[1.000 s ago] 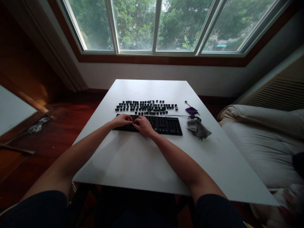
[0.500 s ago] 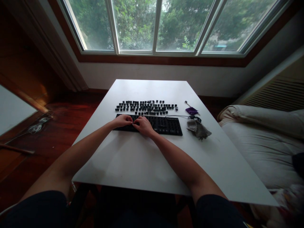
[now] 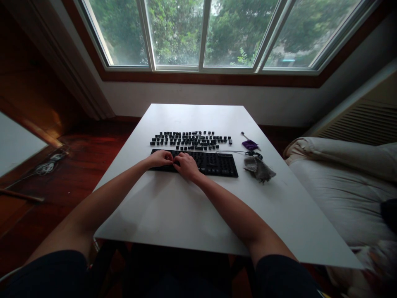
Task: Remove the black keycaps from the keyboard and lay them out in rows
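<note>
A black keyboard lies across the middle of the white table. My left hand rests on its left end with the fingers curled under. My right hand sits just beside it on the keys, fingers bent and pinched toward the left hand. What the fingertips hold, if anything, is too small to make out. Behind the keyboard, several loose black keycaps lie in rows.
A grey cloth lies right of the keyboard, with a small purple pouch and a thin cable behind it. A bed with pale bedding stands on the right. Wooden floor lies to the left, windows ahead.
Both hands stay on the left end of the keyboard; the right hand has shifted very slightly left and farther away. Nothing else has moved.
</note>
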`<state>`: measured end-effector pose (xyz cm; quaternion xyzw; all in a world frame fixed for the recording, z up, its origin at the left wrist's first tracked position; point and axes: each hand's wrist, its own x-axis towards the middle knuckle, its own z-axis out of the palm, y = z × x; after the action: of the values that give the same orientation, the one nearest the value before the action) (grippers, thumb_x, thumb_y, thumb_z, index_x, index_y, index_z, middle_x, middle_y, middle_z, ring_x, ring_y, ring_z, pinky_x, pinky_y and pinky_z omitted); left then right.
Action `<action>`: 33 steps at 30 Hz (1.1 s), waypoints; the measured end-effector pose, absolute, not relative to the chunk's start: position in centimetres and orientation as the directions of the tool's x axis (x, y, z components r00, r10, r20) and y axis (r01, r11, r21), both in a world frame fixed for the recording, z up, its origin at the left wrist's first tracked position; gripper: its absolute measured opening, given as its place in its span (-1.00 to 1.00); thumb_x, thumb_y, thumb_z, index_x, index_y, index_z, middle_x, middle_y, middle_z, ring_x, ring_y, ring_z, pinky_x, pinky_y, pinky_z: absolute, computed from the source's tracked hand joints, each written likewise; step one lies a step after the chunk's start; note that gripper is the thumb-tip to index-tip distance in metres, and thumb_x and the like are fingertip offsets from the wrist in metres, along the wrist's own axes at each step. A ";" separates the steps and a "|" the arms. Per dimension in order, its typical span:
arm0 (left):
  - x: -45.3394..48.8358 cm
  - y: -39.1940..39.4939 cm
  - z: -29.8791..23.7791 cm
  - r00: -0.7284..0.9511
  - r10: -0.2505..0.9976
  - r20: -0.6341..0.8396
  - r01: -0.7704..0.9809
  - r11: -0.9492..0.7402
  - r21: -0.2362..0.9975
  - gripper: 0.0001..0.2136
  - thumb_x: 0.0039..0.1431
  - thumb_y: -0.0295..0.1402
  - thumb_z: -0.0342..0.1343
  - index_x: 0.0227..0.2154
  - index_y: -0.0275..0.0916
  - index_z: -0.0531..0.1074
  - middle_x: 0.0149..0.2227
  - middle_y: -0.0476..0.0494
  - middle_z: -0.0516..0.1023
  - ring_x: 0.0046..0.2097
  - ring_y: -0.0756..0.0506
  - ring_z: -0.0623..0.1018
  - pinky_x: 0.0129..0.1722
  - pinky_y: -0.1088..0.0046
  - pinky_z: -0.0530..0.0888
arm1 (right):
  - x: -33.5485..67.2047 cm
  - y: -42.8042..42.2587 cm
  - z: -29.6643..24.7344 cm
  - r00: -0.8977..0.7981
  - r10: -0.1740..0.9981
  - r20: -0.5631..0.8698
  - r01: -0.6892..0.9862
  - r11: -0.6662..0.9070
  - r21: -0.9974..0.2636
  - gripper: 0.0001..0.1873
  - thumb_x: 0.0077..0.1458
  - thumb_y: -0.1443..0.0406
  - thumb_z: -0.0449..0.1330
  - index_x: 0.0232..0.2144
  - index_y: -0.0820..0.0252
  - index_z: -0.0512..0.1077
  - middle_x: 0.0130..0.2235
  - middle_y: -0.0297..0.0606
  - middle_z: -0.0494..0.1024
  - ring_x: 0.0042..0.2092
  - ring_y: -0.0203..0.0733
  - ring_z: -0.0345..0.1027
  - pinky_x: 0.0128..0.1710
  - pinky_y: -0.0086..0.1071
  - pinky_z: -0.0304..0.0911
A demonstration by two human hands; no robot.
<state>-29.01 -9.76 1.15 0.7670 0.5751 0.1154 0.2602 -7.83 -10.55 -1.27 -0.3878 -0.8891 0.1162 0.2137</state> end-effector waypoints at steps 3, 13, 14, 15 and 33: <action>-29.0 -9.6 0.9 0.301 0.947 -0.114 0.829 -0.200 0.523 -0.68 0.04 -0.08 0.19 -0.33 -0.24 0.61 -0.38 -0.07 0.59 -0.35 -0.06 0.48 -0.38 0.46 0.27 | -7.7 -10.2 -1.4 -0.608 0.737 0.295 0.631 0.674 -0.384 -0.85 0.19 0.22 0.28 -0.19 0.10 0.57 -0.13 -0.17 0.51 -0.06 -0.04 0.31 -0.07 -0.24 0.21; -28.4 -9.6 1.1 0.284 0.949 -0.138 0.837 -0.176 0.518 -0.75 -0.02 -0.14 0.20 -0.43 -0.24 0.53 -0.42 -0.05 0.56 -0.37 -0.06 0.47 -0.41 0.46 0.27 | -7.8 -9.7 -2.0 -0.594 0.747 0.298 0.612 0.660 -0.436 -0.86 0.21 0.21 0.28 -0.21 0.10 0.59 -0.15 -0.21 0.51 -0.06 -0.09 0.33 -0.06 -0.28 0.21; -28.3 -9.6 1.0 0.277 0.951 -0.139 0.846 -0.172 0.505 -0.76 -0.03 -0.15 0.21 -0.44 -0.23 0.52 -0.42 -0.05 0.57 -0.37 -0.07 0.47 -0.41 0.46 0.26 | -7.8 -9.7 -2.0 -0.592 0.747 0.304 0.610 0.661 -0.437 -0.86 0.21 0.21 0.28 -0.22 0.09 0.59 -0.15 -0.21 0.51 -0.07 -0.09 0.33 -0.06 -0.28 0.21; -28.3 -9.5 1.0 0.269 0.953 -0.138 0.854 -0.169 0.492 -0.78 -0.05 -0.16 0.21 -0.44 -0.23 0.53 -0.43 -0.05 0.57 -0.37 -0.07 0.47 -0.41 0.46 0.26 | -7.8 -9.8 -2.0 -0.590 0.746 0.309 0.608 0.662 -0.439 -0.86 0.21 0.21 0.28 -0.23 0.09 0.59 -0.15 -0.21 0.51 -0.07 -0.09 0.33 -0.06 -0.28 0.21; -26.6 -1.9 -0.6 0.082 0.987 0.137 0.915 -0.129 0.383 -0.77 0.13 -0.30 0.18 -0.18 -0.18 0.63 -0.21 -0.12 0.67 -0.18 -0.11 0.58 -0.20 0.44 0.40 | -7.4 -10.4 -1.9 -0.556 0.754 0.349 0.639 0.657 -0.400 -0.90 0.21 0.25 0.24 -0.25 0.11 0.53 -0.18 -0.19 0.50 -0.10 -0.08 0.30 -0.08 -0.27 0.18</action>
<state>-26.64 -1.92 -0.56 0.7289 0.6523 0.1828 0.0990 -7.44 -10.44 -1.86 -0.3982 -0.8747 0.1140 0.2517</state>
